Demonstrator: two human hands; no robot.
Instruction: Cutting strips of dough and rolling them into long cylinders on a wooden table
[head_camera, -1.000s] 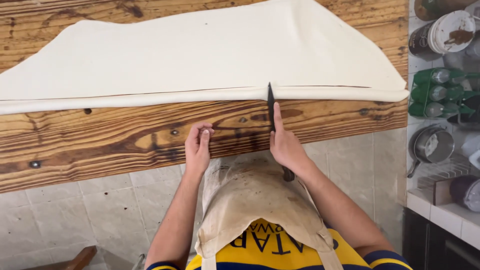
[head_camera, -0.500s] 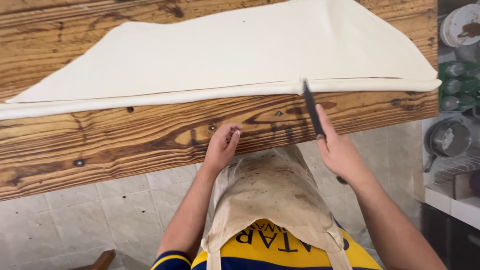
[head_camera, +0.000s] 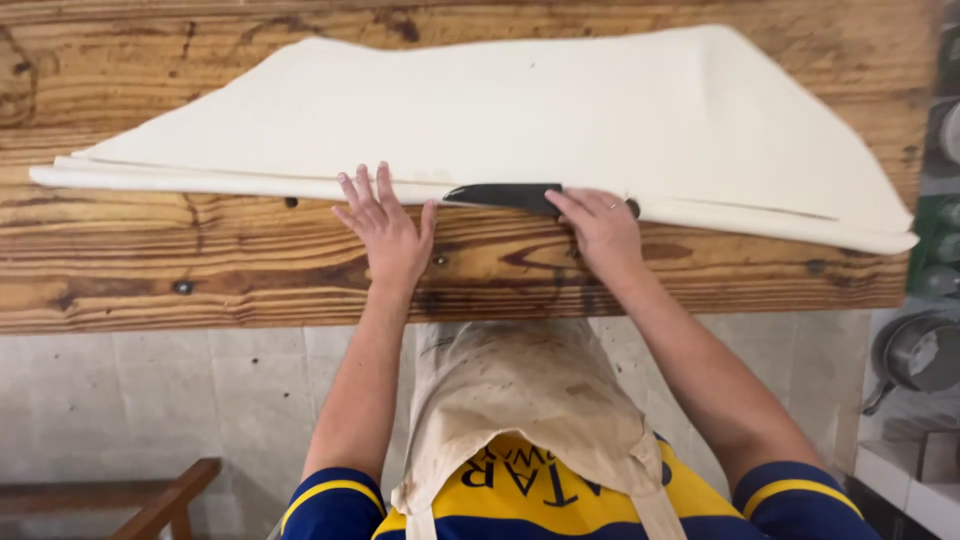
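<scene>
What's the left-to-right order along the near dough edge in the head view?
Dough sheet's left tip → left hand → dark knife blade → right hand → dough's right corner → pan off the table's right end.

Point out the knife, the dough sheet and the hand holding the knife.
knife (head_camera: 505, 196), head view, on the dark blade lying flat at the dough's near edge.
dough sheet (head_camera: 520, 110), head view, on its pale middle.
right hand (head_camera: 603, 228), head view, on the back of the hand.
</scene>
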